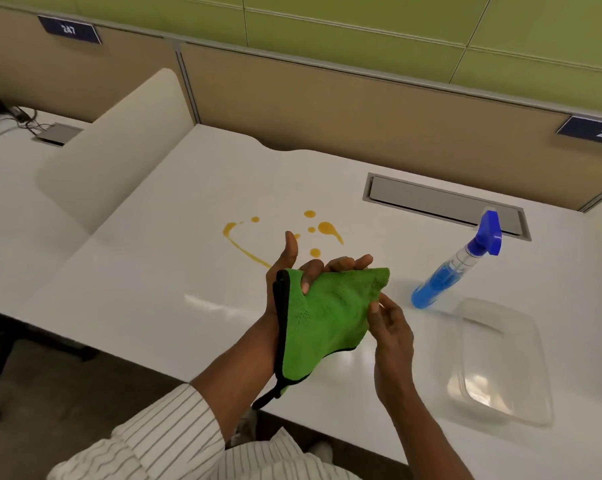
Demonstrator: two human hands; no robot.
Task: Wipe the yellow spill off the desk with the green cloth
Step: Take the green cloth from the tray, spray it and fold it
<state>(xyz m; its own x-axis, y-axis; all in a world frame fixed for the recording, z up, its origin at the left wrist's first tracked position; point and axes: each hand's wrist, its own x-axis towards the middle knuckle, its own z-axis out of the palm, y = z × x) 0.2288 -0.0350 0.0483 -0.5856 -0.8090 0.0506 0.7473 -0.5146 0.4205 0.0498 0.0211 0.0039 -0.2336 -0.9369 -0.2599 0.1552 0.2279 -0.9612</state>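
Head view, both of my hands raised above the white desk (pixel 161 258). My left hand (pixel 285 275) is held palm-up with the thumb standing upright and apart from the other fingers; the green cloth (pixel 323 317) is draped over its palm, and the fingers curl over the cloth's far edge, loosely together, their tips showing beyond the fabric. My right hand (pixel 391 323) meets the cloth at its right edge, where thumb and forefinger pinch the fabric; its remaining fingers are bent and close together. The cloth has a black border, and its lower corner hangs down past my left wrist, clear of the desk.

The yellow spill (pixel 282 233) lies on the desk just beyond my hands, toward the far side: a curved streak on the left and several separate drops and a larger blot on the right. My left thumb overlaps part of it in this view. The cloth is not touching the spill.

To the right stands a spray bottle (pixel 459 265) with blue liquid and a blue trigger head, near a recessed grey cable tray (pixel 441 199). A clear plastic container (pixel 500 362) rests at near right. Striped sleeves (pixel 161 424) show at the bottom.
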